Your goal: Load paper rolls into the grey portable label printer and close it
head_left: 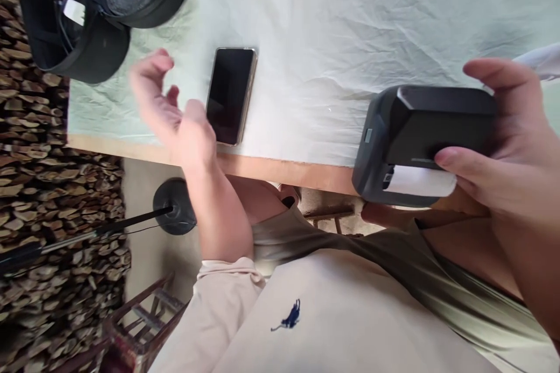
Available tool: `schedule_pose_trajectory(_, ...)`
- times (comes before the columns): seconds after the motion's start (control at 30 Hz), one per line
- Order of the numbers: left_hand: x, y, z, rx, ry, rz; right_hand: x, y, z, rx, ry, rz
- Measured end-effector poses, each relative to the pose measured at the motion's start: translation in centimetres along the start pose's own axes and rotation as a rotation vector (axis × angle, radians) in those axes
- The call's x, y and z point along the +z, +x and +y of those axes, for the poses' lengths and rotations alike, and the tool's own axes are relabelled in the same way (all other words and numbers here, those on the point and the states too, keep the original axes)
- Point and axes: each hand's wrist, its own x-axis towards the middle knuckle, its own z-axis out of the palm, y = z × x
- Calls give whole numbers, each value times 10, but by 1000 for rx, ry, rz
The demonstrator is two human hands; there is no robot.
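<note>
My right hand grips a black portable label printer at its right end, thumb on top and fingers around the far side. A strip of white paper shows at the printer's near side. The printer is over the table's front edge. My left hand, slightly blurred, is raised above the table with its fingers apart and nothing in it. Just right of that hand, a smartphone with a dark screen and a clear case lies on the cloth.
A pale cloth covers the table. An open round black case stands at the far left with a cable and white piece inside. Below are a stand with a round base, a wooden stool and stacked firewood.
</note>
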Motion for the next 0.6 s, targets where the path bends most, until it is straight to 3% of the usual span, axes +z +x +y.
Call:
schedule_pose_trajectory(0.07, -3, -3, 1, 73, -49, 175, 2, 1, -1, 30, 21, 39)
schedule_pose_trajectory(0.13, -6, -4, 1, 56, -94, 246, 2, 3, -3, 43, 24, 56)
schedule_pose_trajectory(0.47, -13, -13, -12, 65, -236, 126, -2, 5, -2, 48, -20, 59)
schedule_pose_trajectory(0.6, -7, -9, -15, 72, -304, 184, -2, 4, -2, 72, 22, 59)
